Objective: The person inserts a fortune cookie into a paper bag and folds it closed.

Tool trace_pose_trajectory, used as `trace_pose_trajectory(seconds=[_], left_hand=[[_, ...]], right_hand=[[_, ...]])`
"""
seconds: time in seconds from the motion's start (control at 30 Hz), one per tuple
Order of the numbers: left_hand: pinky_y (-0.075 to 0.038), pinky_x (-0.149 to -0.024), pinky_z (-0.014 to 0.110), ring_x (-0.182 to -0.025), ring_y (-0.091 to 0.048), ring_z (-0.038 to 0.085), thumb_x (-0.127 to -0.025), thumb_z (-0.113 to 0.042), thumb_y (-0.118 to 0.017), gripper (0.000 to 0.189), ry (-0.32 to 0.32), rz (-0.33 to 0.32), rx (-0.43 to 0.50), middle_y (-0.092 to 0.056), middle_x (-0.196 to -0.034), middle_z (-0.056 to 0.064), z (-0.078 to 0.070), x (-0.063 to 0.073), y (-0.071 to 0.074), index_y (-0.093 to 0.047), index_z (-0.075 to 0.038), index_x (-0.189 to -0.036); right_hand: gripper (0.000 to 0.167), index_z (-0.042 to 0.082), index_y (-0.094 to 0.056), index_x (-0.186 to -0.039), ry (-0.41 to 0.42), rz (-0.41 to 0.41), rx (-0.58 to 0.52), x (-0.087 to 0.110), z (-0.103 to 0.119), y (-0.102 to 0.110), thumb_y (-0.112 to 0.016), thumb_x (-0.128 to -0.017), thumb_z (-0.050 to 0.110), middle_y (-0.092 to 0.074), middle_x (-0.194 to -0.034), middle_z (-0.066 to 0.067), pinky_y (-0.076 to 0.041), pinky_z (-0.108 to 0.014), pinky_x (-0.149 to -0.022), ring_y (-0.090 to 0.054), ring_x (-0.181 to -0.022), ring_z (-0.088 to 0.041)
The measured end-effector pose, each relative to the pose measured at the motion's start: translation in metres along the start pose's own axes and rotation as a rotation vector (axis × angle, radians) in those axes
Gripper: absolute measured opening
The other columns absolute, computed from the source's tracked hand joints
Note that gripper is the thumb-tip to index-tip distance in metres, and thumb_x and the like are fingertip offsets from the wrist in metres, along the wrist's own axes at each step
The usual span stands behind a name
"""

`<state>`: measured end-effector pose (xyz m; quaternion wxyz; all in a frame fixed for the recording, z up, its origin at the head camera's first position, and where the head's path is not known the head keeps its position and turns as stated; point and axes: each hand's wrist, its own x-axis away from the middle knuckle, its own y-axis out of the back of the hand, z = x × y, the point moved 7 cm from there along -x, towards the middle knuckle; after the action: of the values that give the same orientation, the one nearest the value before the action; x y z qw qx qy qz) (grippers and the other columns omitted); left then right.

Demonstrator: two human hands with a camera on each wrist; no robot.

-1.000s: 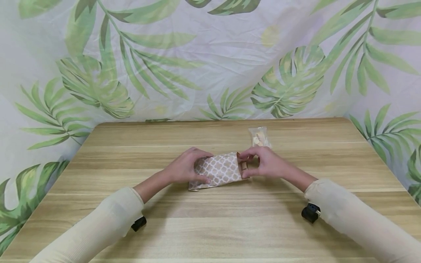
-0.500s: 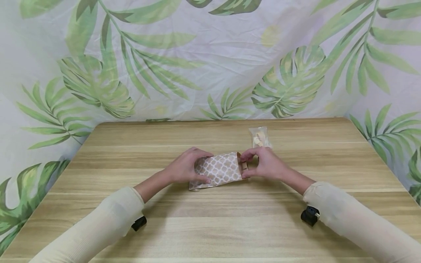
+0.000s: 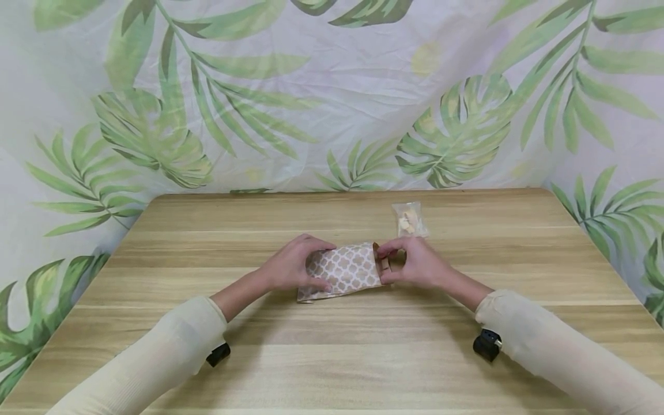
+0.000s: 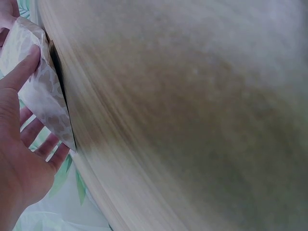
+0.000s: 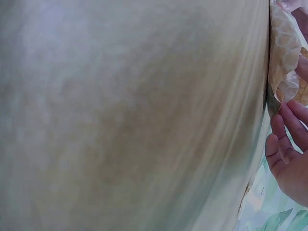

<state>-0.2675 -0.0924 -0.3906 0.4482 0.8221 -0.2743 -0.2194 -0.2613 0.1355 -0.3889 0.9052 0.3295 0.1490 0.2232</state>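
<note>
Patterned paper bag (image 3: 344, 268), long axis sideways, mouth rightward

A flat brown-and-white patterned paper bag (image 3: 346, 267) lies on the wood-grain bench (image 3: 337, 369) — the left hand (image 3: 290, 265) at its left end, the right hand (image 3: 421, 264) at its right. A small clear plastic packet (image 3: 408, 221) lies just behind the right hand; a leaf-printed fabric backdrop (image 3: 353, 109) stands beyond the bench's far edge.
</note>
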Motion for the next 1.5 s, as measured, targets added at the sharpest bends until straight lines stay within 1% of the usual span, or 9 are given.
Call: trace_pose_trajectory(seconds=[0.47,0.57,0.67,0.77,0.87,1.03,1.2,1.37,1.5], left_hand=[[-0.047,-0.107,0.051,-0.126,-0.055,0.03,-0.072,-0.04,-0.096,0.08,0.012,-0.004,0.004,-0.067,-0.135,0.009,0.0002,0.0017,0.0001,-0.065,-0.007,-0.138],[-0.047,-0.107,0.051,-0.126,-0.055,0.029,-0.072,-0.04,-0.096,0.08,0.018,0.0,0.009,-0.067,-0.135,0.008,0.0001,0.0009,0.0,-0.065,-0.007,-0.138],[-0.047,-0.107,0.05,-0.125,-0.055,0.029,-0.072,-0.04,-0.096,0.081,0.019,0.004,0.008,-0.066,-0.135,0.009,-0.0005,0.0003,0.0001,-0.064,-0.007,-0.139],[-0.048,-0.106,0.05,-0.124,-0.055,0.029,-0.072,-0.041,-0.096,0.081,0.025,0.006,0.013,-0.066,-0.135,0.009,-0.0005,-0.0001,0.0004,-0.064,-0.007,-0.139],[-0.048,-0.106,0.05,-0.125,-0.055,0.029,-0.072,-0.04,-0.096,0.081,0.028,0.007,0.015,-0.066,-0.135,0.009,-0.0002,-0.0003,0.0007,-0.064,-0.007,-0.139],[-0.048,-0.106,0.051,-0.125,-0.055,0.029,-0.072,-0.041,-0.096,0.081,0.019,0.005,0.012,-0.066,-0.135,0.009,-0.0004,-0.0004,0.0007,-0.064,-0.007,-0.139],[-0.048,-0.106,0.051,-0.126,-0.055,0.029,-0.072,-0.04,-0.096,0.081,0.021,0.006,0.016,-0.067,-0.135,0.009,0.001,-0.0004,-0.0002,-0.064,-0.006,-0.139],[-0.048,-0.106,0.05,-0.125,-0.055,0.029,-0.072,-0.04,-0.096,0.081,0.026,0.011,0.016,-0.066,-0.135,0.009,0.0012,-0.0004,-0.0007,-0.064,-0.006,-0.139],[-0.048,-0.106,0.05,-0.125,-0.055,0.029,-0.072,-0.039,-0.096,0.08,0.03,0.011,0.02,-0.066,-0.134,0.009,0.001,-0.0009,-0.0008,-0.064,-0.006,-0.139]], right_hand=[[0.041,-0.004,-0.076,-0.11,0.055,-0.009,0.014,-0.0017,0.0001,-0.0037,-0.086,-0.071,0.002,-0.076,-0.111,-0.016,-0.052,-0.05,-0.098,-0.067,-0.105,-0.03],[0.041,-0.005,-0.076,-0.11,0.068,-0.028,0.026,-0.0014,0.0014,-0.0028,-0.085,-0.071,0.002,-0.076,-0.11,-0.014,-0.054,-0.045,-0.096,-0.067,-0.104,-0.03],[0.041,-0.007,-0.075,-0.112,0.076,-0.043,0.016,-0.0013,0.0026,-0.0029,-0.081,-0.072,0.0,-0.074,-0.105,-0.012,-0.055,-0.037,-0.086,-0.066,-0.097,-0.026],[0.041,-0.009,-0.074,-0.114,0.072,-0.047,-0.021,-0.0027,0.0028,-0.0048,-0.077,-0.073,-0.004,-0.07,-0.098,-0.009,-0.054,-0.028,-0.077,-0.062,-0.089,-0.02],[0.042,-0.011,-0.074,-0.114,0.064,-0.046,-0.037,-0.0045,0.0027,-0.0067,-0.075,-0.072,-0.007,-0.067,-0.095,-0.009,-0.053,-0.025,-0.073,-0.06,-0.086,-0.018],[0.042,-0.011,-0.074,-0.114,0.048,-0.033,-0.028,-0.0053,0.0038,-0.0064,-0.078,-0.072,-0.006,-0.066,-0.096,-0.011,-0.054,-0.025,-0.072,-0.06,-0.085,-0.019],[0.043,-0.01,-0.074,-0.114,0.029,-0.045,-0.002,-0.0045,0.0051,-0.0019,-0.085,-0.073,-0.001,-0.068,-0.096,-0.01,-0.052,-0.028,-0.076,-0.06,-0.088,-0.021],[0.042,-0.011,-0.074,-0.114,0.049,-0.018,0.0,-0.005,0.0069,-0.0034,-0.08,-0.073,-0.004,-0.066,-0.094,-0.01,-0.051,-0.025,-0.072,-0.057,-0.085,-0.019],[0.042,-0.01,-0.075,-0.114,0.051,-0.022,-0.016,-0.0051,0.0062,-0.004,-0.078,-0.072,-0.007,-0.064,-0.093,-0.01,-0.05,-0.023,-0.07,-0.056,-0.082,-0.017]])
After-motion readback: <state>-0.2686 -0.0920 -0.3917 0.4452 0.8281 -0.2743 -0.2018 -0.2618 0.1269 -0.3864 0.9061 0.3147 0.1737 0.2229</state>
